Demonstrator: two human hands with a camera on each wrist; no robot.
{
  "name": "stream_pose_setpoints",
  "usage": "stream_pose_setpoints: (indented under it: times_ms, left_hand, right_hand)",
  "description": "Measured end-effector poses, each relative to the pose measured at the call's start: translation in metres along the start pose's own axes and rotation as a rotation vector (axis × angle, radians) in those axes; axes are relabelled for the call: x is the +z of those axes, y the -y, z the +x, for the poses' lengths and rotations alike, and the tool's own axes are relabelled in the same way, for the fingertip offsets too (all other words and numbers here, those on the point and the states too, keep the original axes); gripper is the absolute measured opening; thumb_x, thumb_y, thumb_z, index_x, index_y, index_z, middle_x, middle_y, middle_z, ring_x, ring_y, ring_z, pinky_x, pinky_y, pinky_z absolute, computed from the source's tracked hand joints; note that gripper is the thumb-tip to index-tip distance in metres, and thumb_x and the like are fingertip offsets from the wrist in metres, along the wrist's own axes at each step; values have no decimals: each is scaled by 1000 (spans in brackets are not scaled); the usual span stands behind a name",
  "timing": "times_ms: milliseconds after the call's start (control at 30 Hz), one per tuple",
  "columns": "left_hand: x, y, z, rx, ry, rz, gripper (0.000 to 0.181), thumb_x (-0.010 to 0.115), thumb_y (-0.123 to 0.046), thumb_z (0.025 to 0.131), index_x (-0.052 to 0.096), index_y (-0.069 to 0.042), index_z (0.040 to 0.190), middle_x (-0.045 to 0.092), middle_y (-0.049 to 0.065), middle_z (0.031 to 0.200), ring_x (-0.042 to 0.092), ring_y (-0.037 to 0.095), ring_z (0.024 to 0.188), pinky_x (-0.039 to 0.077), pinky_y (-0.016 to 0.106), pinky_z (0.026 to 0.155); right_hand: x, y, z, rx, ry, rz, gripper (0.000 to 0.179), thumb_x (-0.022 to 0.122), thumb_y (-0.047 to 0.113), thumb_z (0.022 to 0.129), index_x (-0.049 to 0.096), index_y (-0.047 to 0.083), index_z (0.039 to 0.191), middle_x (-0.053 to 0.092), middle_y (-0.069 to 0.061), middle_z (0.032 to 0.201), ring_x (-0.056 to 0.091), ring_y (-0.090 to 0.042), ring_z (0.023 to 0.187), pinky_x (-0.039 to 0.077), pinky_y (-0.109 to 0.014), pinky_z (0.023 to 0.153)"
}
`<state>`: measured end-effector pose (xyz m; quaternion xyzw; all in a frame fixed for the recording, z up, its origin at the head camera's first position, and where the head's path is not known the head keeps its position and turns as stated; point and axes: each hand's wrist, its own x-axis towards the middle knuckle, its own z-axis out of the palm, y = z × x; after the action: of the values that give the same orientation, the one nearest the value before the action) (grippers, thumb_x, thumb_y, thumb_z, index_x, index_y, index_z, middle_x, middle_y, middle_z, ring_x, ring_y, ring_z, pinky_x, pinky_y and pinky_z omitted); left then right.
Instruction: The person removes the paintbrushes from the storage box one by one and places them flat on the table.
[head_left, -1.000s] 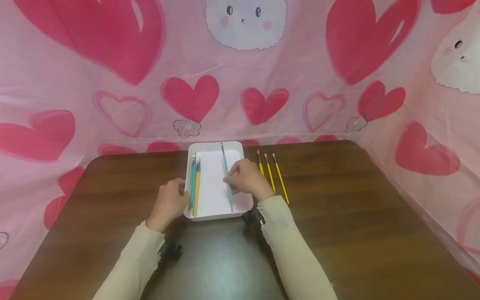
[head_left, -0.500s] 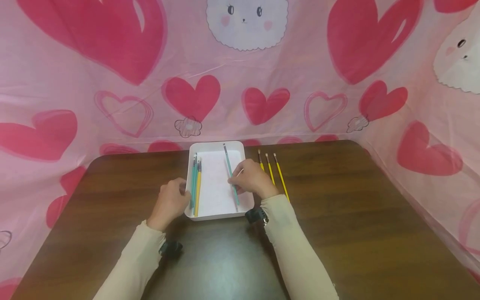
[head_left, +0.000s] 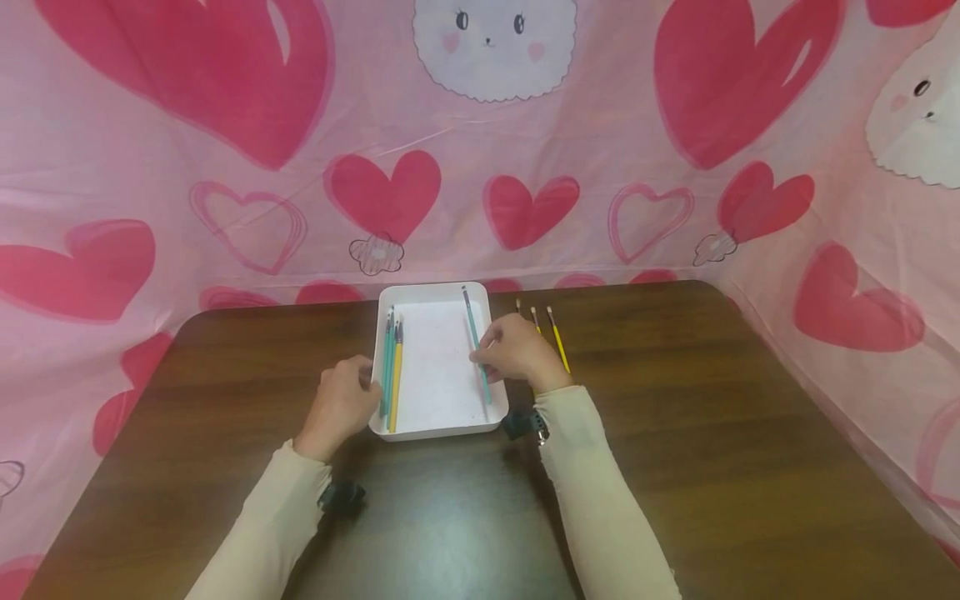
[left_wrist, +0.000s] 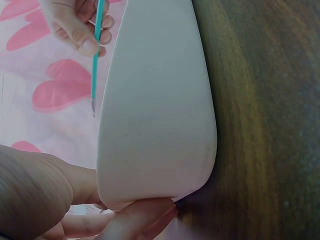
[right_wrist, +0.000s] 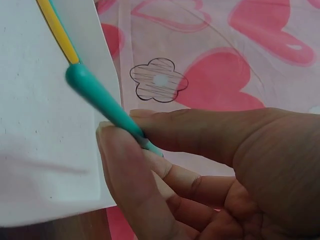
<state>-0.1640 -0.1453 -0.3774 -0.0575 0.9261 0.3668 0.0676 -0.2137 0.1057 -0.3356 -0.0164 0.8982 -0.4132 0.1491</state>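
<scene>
My right hand (head_left: 516,350) pinches a teal paintbrush (head_left: 470,315) between thumb and fingertips, over the right side of a white tray (head_left: 438,435). The handle (right_wrist: 97,95) slants toward me and the bristles point to the back. At the tray's left wall, my left hand (head_left: 341,407) grips the edge; its fingers (left_wrist: 142,215) press the wall from outside in the left wrist view. Along that side inside the tray lie teal brushes (head_left: 386,367) and a yellow brush (head_left: 396,383), side by side.
Right of the tray, yellow brushes (head_left: 557,340) lie on the dark wooden table (head_left: 712,433), partly hidden behind my right hand and wrist. A pink cloth (head_left: 600,125) with hearts hangs around the table's back and sides.
My right hand has moved to the right with the teal paintbrush, from nearer the tray's middle to its right wall. The left hand stays on the tray.
</scene>
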Motion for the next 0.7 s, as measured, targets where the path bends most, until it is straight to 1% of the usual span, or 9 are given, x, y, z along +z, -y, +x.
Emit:
stream_pose_setpoints:
  times_ms: [267, 467, 567, 700]
  left_hand:
    - [1, 1, -1, 2, -8, 2, 46, 60, -14, 98, 54, 2, 141, 63, 25, 132, 66, 39, 110, 57, 57, 97]
    - [1, 1, 0, 3, -9, 4, 46, 60, -15, 98, 53, 1, 141, 63, 25, 133, 65, 39, 111, 56, 57, 98]
    - [2, 1, 1, 3, -6, 4, 46, 60, -15, 98, 53, 1, 141, 63, 25, 133, 65, 39, 111, 56, 58, 99]
    - [2, 1, 1, 5, -6, 4, 46, 59, -15, 99, 53, 1, 142, 63, 24, 133, 65, 39, 111, 56, 58, 99]
  right_hand:
    - [-7, -5, 0, -7, -6, 26, 23, 79, 17, 88, 70, 1, 101, 70, -15, 96, 73, -21, 70, 65, -34, 69]
    - [-13, -9, -1, -6, -2, 28, 23, 80, 19, 88, 70, 3, 101, 70, -14, 97, 73, -22, 72, 65, -34, 72]
    - [-17, -11, -1, -3, 2, 23, 23, 79, 20, 89, 70, 4, 103, 71, -14, 98, 74, -22, 73, 65, -36, 75]
    - [-21, -14, -2, 7, 1, 22, 26, 78, 22, 90, 70, 4, 107, 71, -14, 101, 74, -22, 76, 64, -40, 81]
